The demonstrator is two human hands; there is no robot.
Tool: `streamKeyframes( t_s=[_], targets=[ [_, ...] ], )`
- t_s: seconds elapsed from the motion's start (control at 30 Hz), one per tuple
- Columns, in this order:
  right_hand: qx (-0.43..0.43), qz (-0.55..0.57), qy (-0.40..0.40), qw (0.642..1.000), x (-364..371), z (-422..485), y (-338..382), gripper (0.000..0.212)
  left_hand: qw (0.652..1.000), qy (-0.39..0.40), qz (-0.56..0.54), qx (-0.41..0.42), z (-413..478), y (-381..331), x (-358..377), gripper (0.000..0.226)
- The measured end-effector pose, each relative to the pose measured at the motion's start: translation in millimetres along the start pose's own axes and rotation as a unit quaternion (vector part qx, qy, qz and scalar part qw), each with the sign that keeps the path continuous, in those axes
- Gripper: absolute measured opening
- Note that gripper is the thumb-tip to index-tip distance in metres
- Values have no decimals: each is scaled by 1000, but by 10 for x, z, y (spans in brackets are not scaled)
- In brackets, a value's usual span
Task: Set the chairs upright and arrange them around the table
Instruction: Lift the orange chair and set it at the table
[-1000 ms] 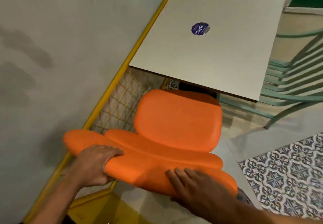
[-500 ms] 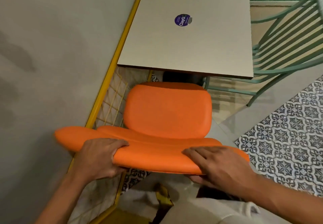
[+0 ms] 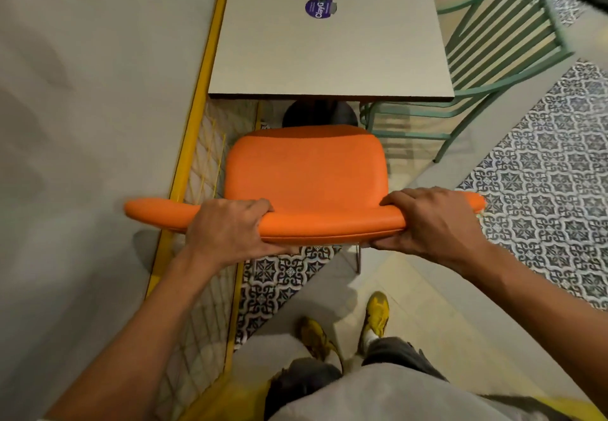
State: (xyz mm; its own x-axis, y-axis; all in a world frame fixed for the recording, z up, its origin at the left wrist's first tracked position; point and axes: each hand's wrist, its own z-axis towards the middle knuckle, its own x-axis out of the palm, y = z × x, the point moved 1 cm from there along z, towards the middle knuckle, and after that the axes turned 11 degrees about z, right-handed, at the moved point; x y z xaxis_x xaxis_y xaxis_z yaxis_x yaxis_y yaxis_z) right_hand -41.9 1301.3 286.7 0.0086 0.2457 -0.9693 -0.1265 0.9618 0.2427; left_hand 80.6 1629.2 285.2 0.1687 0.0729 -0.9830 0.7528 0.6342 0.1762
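Head view: orange chair point(image 3: 306, 170) upright, facing table point(image 3: 329, 49).
Hands: left hand point(image 3: 227, 228) and right hand point(image 3: 427, 223) clamped on backrest.
Advice: push straight, evenly, clear of wall.

Orange chair point(image 3: 306, 170) upright, seat facing the table point(image 3: 329, 42) at 12 o'clock, front edge near the table's near edge. Left hand point(image 3: 227, 228) and right hand point(image 3: 431, 223) both clamp the backrest top, fingers over the front, thumbs underneath. Purple round sticker point(image 3: 318, 8) on the tabletop. Green metal chair point(image 3: 493, 55) at 2 o'clock, tilted against the table's right side. Yellow wire rail point(image 3: 204, 98) runs along the wall at 10 o'clock. Patterned floor tiles point(image 3: 543, 174) at 3 o'clock. Yellow shoes point(image 3: 375, 312) at 6 o'clock.
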Motion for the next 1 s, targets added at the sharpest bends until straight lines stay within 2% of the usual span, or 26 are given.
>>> streamKeyframes(
  t_s=[0.3,0.47,0.67,1.0],
  targets=[
    [2,-43,-13,999,86,97,172,86,1000,-21,8,-19,-37,218,37,95],
    [-13,-43,-23,999,90,167,103,92,998,-35,17,-44,52,240,83,94],
    [-16,-64,-43,997,88,230,32,85,998,-44,32,-38,162,267,76,88],
    [-18,-58,-69,996,100,449,-122,88,997,-55,45,-41,382,355,101,86]
  ],
)
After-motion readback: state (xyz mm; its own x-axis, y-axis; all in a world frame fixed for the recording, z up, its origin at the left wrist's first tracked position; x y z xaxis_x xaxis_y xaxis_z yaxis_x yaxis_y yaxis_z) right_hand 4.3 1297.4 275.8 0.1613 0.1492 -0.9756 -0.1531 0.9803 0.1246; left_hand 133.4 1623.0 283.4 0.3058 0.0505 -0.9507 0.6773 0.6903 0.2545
